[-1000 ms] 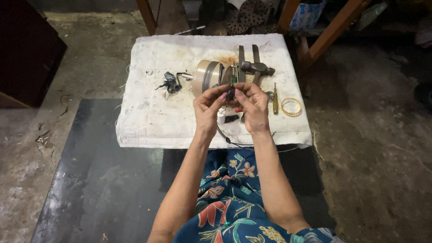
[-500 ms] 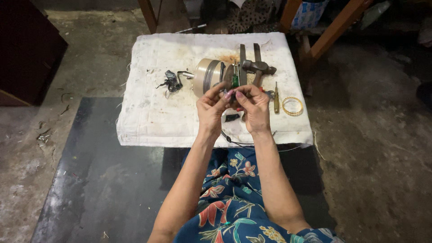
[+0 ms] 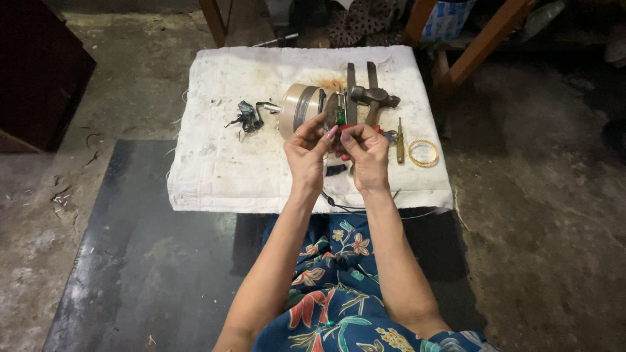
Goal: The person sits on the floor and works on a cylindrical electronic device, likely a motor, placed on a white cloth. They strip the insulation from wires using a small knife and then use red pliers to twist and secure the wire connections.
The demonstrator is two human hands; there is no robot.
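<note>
My left hand (image 3: pixel 308 151) and my right hand (image 3: pixel 366 151) are raised together over a low table covered by a white cloth (image 3: pixel 222 163). Their fingertips meet and pinch a small dark part (image 3: pixel 337 135) between them; what it is I cannot tell. A thin dark wire (image 3: pixel 339 206) hangs down below my wrists over the table's front edge. Just beyond my fingers lie a roll of beige tape (image 3: pixel 298 107) and a small green piece (image 3: pixel 340 117).
A hammer (image 3: pixel 374 99) rests across two flat metal bars (image 3: pixel 352 88) at the back. A small screwdriver (image 3: pixel 400 138) and a gold bangle (image 3: pixel 424 153) lie to the right, a tangle of dark scrap (image 3: pixel 246 117) to the left. Wooden legs (image 3: pixel 486 42) stand behind; a dark mat (image 3: pixel 150 248) covers the floor.
Both hands have stayed together over the same spot, with only small finger movements on the small part.
</note>
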